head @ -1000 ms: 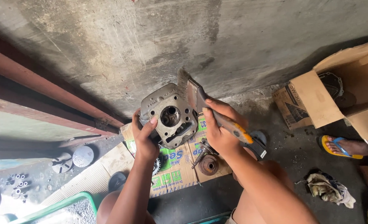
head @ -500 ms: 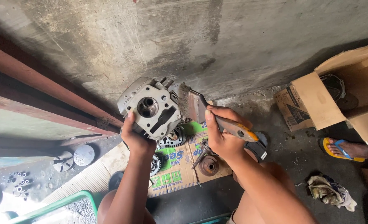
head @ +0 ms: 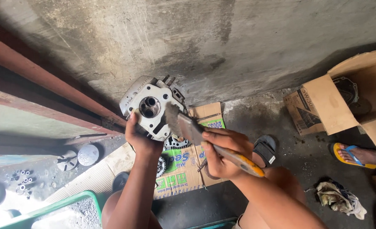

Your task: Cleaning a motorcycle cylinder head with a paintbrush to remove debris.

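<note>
Overhead, a stained concrete wall (head: 239,38) fills the upper view, with a rust-red metal beam (head: 48,72) slanting down its left side. An open cardboard box (head: 357,97) stands at the right, and flattened printed cardboard (head: 183,169) lies on the dark floor. At centre, raised above that cardboard, is a grey metal engine cylinder head (head: 150,106). The left hand (head: 140,138) grips its lower edge, fingers curled round it. The right hand (head: 222,152) has its fingers wrapped tight on the yellow handle of a flat-bladed scraper (head: 188,127), whose blade seems to touch the head's face. A crumpled rag (head: 336,197) lies lower right.
</note>
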